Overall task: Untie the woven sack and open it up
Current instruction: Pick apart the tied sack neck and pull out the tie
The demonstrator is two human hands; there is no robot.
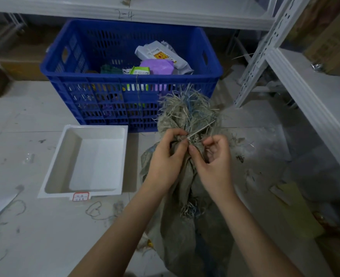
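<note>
A grey-brown woven sack (185, 232) stands on the floor between my arms. Its neck is bunched and tied, and a frayed tuft of tan and blue strands (189, 108) fans out above the knot. My left hand (167, 156) is closed around the left side of the neck, thumb and forefinger pinching at the tie (191, 136). My right hand (215, 158) is on the right side of the neck, fingertips pinching strands beside the knot. The knot itself is mostly hidden by my fingers.
A blue slatted plastic crate (131, 76) holding packets stands behind the sack. A white shallow tray (65, 162) lies on the floor to the left. White metal shelving (297, 80) runs along the right and across the top. Loose threads and scraps litter the tiled floor.
</note>
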